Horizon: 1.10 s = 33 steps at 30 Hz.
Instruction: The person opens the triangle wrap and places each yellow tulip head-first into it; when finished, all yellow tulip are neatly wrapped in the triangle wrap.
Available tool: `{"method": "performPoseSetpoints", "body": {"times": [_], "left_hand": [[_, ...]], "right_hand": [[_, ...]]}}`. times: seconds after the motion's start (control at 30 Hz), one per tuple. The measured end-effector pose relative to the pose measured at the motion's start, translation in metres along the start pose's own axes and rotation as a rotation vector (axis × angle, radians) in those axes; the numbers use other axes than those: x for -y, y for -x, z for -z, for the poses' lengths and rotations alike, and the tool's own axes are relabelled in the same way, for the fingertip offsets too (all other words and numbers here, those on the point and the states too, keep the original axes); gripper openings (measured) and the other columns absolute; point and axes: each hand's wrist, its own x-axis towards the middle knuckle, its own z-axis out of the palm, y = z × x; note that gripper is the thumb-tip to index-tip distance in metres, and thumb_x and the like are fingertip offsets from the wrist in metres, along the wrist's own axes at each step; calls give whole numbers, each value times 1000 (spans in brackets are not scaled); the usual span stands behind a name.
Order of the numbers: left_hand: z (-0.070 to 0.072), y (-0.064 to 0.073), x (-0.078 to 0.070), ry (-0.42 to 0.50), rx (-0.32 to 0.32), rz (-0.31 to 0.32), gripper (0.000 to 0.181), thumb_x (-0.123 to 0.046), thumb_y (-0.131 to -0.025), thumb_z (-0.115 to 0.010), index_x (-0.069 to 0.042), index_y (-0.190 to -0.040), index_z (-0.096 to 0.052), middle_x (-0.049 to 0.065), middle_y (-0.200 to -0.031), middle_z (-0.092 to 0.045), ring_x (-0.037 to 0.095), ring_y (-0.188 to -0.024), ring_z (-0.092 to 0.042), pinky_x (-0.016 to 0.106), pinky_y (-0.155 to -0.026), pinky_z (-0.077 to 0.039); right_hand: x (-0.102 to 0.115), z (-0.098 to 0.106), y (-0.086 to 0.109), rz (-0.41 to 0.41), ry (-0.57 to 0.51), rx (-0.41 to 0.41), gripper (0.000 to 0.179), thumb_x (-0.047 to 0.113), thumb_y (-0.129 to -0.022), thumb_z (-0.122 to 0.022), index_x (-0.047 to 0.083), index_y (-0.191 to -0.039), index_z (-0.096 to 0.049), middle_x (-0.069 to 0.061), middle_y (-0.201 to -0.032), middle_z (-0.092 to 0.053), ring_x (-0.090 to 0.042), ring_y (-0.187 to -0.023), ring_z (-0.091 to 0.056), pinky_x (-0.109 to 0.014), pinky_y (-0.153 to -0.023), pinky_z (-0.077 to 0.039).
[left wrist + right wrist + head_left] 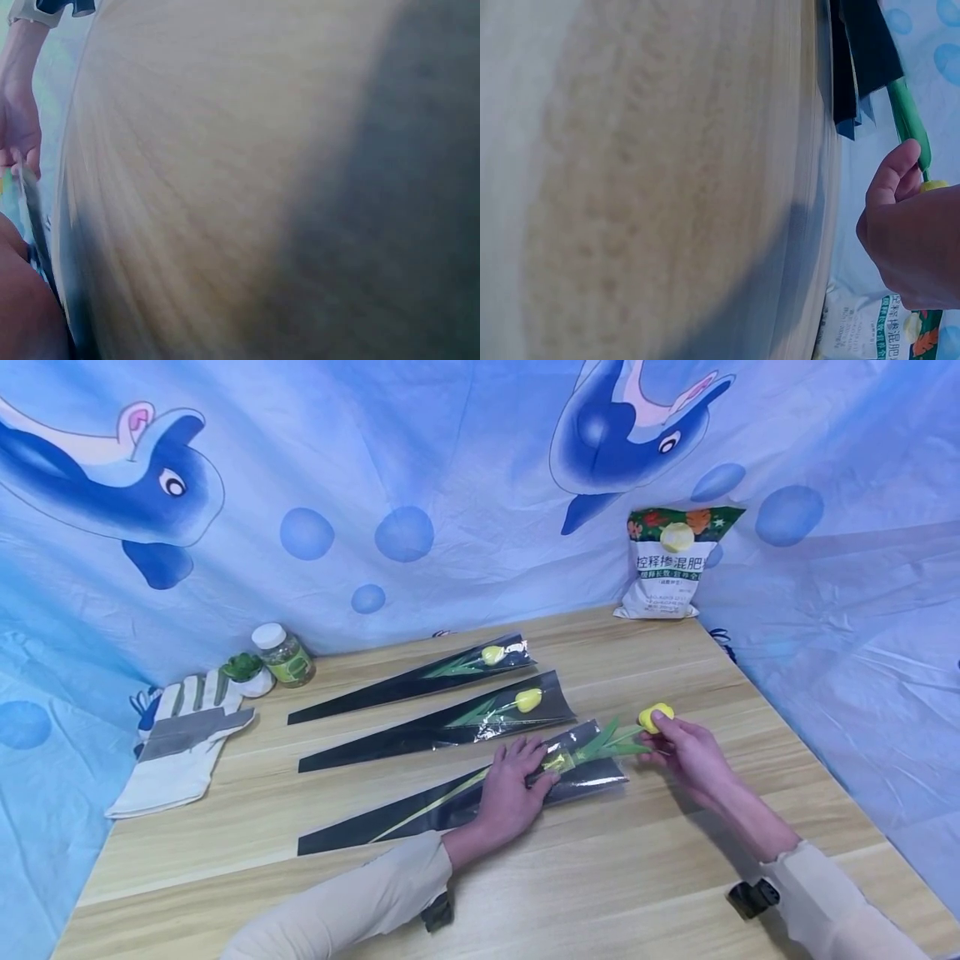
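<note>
A yellow tulip (656, 717) with green leaves lies with its long stem inside a black-backed clear flower sleeve (337, 837), its bloom outside the wide end. My right hand (697, 762) pinches the tulip at its bloom. Fingers spread, my left hand (512, 789) rests on the sleeve near its wide mouth. Behind it lie two more sleeves, a middle one (360, 752) and a far one (360, 699), each with a yellow tulip inside. In the right wrist view, green leaf (909, 124) reaches from the sleeve to the fingers. The left wrist view shows mostly tabletop.
On the left lie white-and-grey gloves (176, 735), beside a small potted succulent (251, 677) and a white-capped jar (285, 656). A fertilizer bag (663, 564) stands at the back right of the wooden table (600, 877). Blue dolphin-print cloth (465, 460) hangs behind.
</note>
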Motion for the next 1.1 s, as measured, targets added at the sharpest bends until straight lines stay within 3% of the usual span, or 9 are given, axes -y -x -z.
{"method": "performPoseSetpoints", "body": {"times": [0.33,0.53,0.77,0.93,1.1], "left_hand": [[-1,1,1,32,-22,-23,26,-12,-90,-74,1,-113,-73,17,-127,-64,42,-127,-53,58,-112,-29],[1,1,-1,79,-33,-8,24,-11,-91,-73,1,-112,-73,19,-127,-64,43,-128,-52,57,-113,-26],[1,1,-2,82,-48,-11,26,-11,-91,-73,1,-114,-73,21,-129,-62,43,-130,-49,60,-113,-25],[1,-1,-4,78,-39,-7,28,-12,-90,-74,0,-115,-72,19,-132,-61,43,-132,-47,60,-114,-23],[0,-1,-5,58,-40,-3,28,-14,-90,-74,-1,-116,-72,17,-132,-61,42,-132,-48,59,-114,-23]], "right_hand": [[-2,-1,-1,21,-15,15,24,25,-103,-58,2,-106,-61,-7,-93,-68,-13,-86,-66,-26,-80,-57],[-5,-3,-2,104,11,-1,17,23,-104,-57,8,-109,-53,-3,-89,-71,-11,-84,-69,-26,-74,-58],[-6,-10,-2,166,195,-80,18,20,-101,-62,7,-109,-55,6,-89,-73,-8,-83,-70,-24,-73,-57],[-6,-13,-2,141,371,-122,37,23,-100,-65,-7,-120,-56,7,-93,-64,-8,-84,-66,-24,-78,-56],[-8,-15,-2,160,432,-117,48,20,-99,-66,-10,-132,-48,6,-86,-67,-10,-78,-68,-22,-73,-56]]}}
